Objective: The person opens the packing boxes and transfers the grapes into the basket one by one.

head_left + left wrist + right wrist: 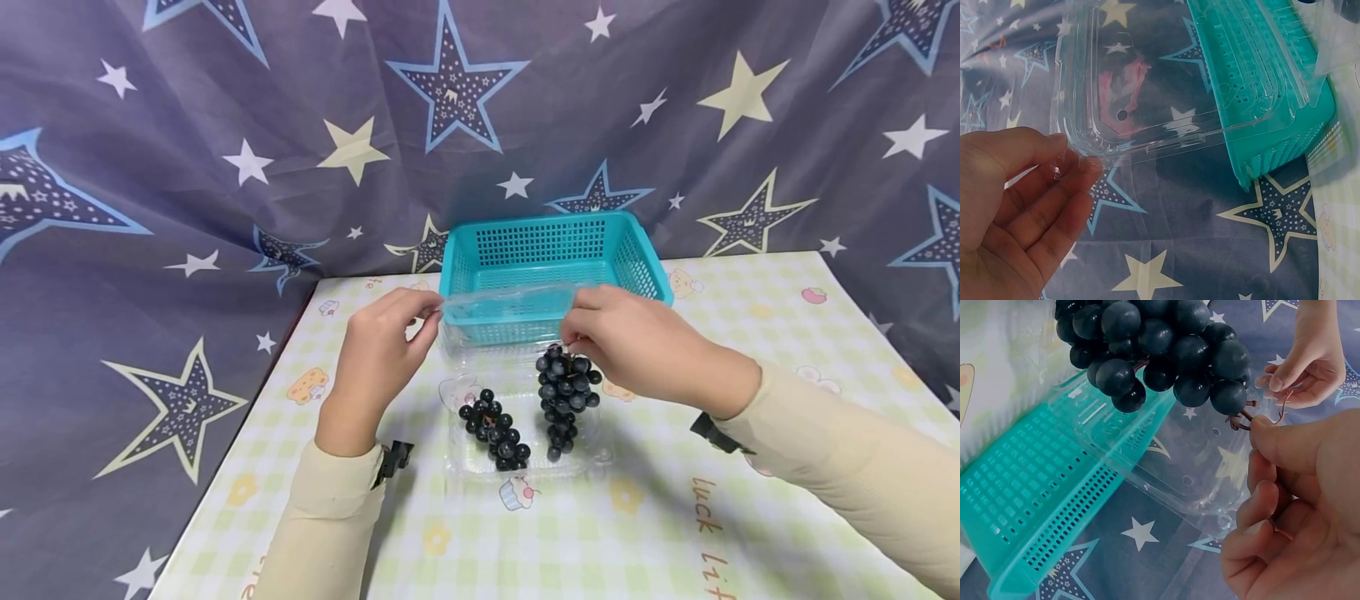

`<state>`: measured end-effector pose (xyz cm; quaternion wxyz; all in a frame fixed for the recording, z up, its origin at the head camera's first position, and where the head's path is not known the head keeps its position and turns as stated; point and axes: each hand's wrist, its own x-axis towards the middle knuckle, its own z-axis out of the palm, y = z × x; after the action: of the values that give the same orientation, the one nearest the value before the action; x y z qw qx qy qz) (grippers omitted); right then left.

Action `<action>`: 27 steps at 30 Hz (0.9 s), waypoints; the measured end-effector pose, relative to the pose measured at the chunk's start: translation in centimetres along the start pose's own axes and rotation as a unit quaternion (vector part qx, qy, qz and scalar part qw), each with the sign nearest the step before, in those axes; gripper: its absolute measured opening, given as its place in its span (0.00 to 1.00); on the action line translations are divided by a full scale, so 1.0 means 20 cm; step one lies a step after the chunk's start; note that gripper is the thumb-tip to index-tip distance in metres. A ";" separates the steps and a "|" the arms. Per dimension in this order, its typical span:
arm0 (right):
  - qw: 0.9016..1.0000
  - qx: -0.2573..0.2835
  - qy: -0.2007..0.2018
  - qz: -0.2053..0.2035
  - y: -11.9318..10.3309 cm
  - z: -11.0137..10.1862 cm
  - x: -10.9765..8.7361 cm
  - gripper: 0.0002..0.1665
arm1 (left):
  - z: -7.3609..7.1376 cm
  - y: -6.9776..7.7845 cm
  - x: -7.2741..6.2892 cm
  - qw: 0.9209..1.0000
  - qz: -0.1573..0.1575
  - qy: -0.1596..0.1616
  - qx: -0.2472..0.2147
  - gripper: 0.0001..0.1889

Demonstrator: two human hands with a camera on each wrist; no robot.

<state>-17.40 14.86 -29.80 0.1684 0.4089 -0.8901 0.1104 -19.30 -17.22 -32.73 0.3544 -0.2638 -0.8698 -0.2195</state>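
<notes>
My left hand (pixel 378 350) pinches a corner of the clear plastic lid (pixel 510 310) between thumb and fingers. That lid stands raised at the back of its hinged clear container (pixel 525 408); the left wrist view shows its ridged rim (pixel 1166 142) close. With thumb and forefinger my right hand (pixel 637 342) grips the brown stem (pixel 1244 417) of a bunch of dark grapes (pixel 564 392). This bunch hangs over the container's right half. A second bunch of dark grapes (pixel 497 433) lies in the left half.
Right behind the raised lid stands a turquoise plastic basket (pixel 652 271) with perforated walls. A green-and-white checked cloth (pixel 555 550) with cartoon prints covers the table. Along the back and left hangs a dark star-patterned curtain (pixel 285 100).
</notes>
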 end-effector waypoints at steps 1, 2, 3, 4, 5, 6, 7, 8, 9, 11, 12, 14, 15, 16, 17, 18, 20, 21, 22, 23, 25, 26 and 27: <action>1.000 -0.001 0.002 0.000 0.00 -0.01 0.00 0.06 | 0.00 0.00 0.00 1.000 0.000 0.000 0.000 0.06; 1.000 -0.001 0.003 0.001 0.00 -0.01 0.00 0.06 | 0.00 0.00 0.00 1.000 0.000 0.001 0.000 0.06; 1.000 -0.001 0.003 0.002 0.00 -0.02 -0.01 0.06 | 0.00 0.00 0.00 1.000 -0.001 0.001 -0.001 0.06; 1.000 0.000 0.003 0.004 0.01 -0.03 -0.01 0.06 | 0.00 0.00 0.00 1.000 -0.001 0.001 -0.001 0.06; 1.000 0.000 0.003 0.006 0.01 -0.03 -0.01 0.06 | 0.00 0.00 0.00 1.000 -0.001 0.001 -0.001 0.06; 1.000 0.000 0.002 0.007 0.01 -0.04 -0.01 0.06 | 0.00 0.00 0.00 1.000 -0.002 0.001 -0.001 0.06; 1.000 -0.001 0.001 0.009 0.01 -0.04 -0.01 0.06 | 0.00 0.00 0.00 1.000 -0.002 0.001 -0.001 0.06; 1.000 -0.001 0.000 0.011 0.01 -0.05 -0.01 0.06 | 0.00 0.00 0.00 1.000 -0.002 0.000 -0.001 0.06; 1.000 -0.002 0.000 0.012 0.01 -0.06 -0.01 0.06 | 0.00 0.00 0.00 1.000 -0.002 0.000 -0.001 0.06; 1.000 -0.005 0.000 0.013 0.01 -0.07 -0.01 0.06 | 0.00 0.00 0.00 1.000 -0.002 0.000 0.000 0.06; 1.000 -0.007 0.001 0.014 0.02 -0.07 -0.02 0.06 | 0.00 0.00 0.00 1.000 -0.002 0.000 0.000 0.06; 1.000 -0.009 0.003 0.015 0.02 -0.08 -0.02 0.06 | 0.00 0.00 0.00 1.000 -0.002 -0.001 0.001 0.06; 1.000 -0.010 0.004 0.015 0.02 -0.09 -0.02 0.06 | 0.00 0.00 0.00 1.000 -0.002 -0.001 0.001 0.06; 1.000 -0.011 0.004 0.016 0.02 -0.09 -0.02 0.06 | 0.00 0.00 0.00 1.000 -0.002 -0.001 0.001 0.06; 1.000 -0.012 0.005 0.017 0.03 -0.10 -0.03 0.06 | 0.00 0.00 0.00 1.000 -0.002 -0.001 0.001 0.06; 1.000 -0.013 0.005 0.019 0.03 -0.11 -0.03 0.06 | 0.00 0.00 0.00 1.000 -0.002 -0.001 0.001 0.06; 1.000 -0.016 0.007 0.021 0.03 -0.13 -0.04 0.06 | 0.00 0.00 0.00 1.000 -0.002 -0.001 0.002 0.06; 1.000 -0.018 0.008 0.022 0.03 -0.13 -0.04 0.06 | 0.00 0.00 0.00 1.000 -0.002 -0.001 0.002 0.06; 1.000 -0.018 0.011 0.020 0.04 -0.14 -0.04 0.06 | 0.00 0.00 0.00 1.000 -0.001 -0.001 0.002 0.06; 1.000 -0.021 0.013 0.020 0.04 -0.15 -0.04 0.07 | 0.00 0.00 0.00 1.000 -0.001 0.000 0.002 0.06; 0.999 -0.025 0.018 0.016 0.05 -0.16 -0.05 0.07 | 0.00 0.00 0.00 1.000 -0.002 0.000 0.002 0.06; 0.999 -0.027 0.021 0.015 0.05 -0.17 -0.05 0.08 | 0.00 0.00 0.00 1.000 -0.002 0.000 0.002 0.06; 0.999 -0.029 0.023 0.014 0.05 -0.17 -0.05 0.08 | 0.00 0.00 0.00 1.000 -0.002 0.000 0.002 0.06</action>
<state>-16.84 17.44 -27.11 0.1993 0.3891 -0.8942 0.0963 -19.29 -17.20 -32.73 0.3543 -0.2616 -0.8708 -0.2186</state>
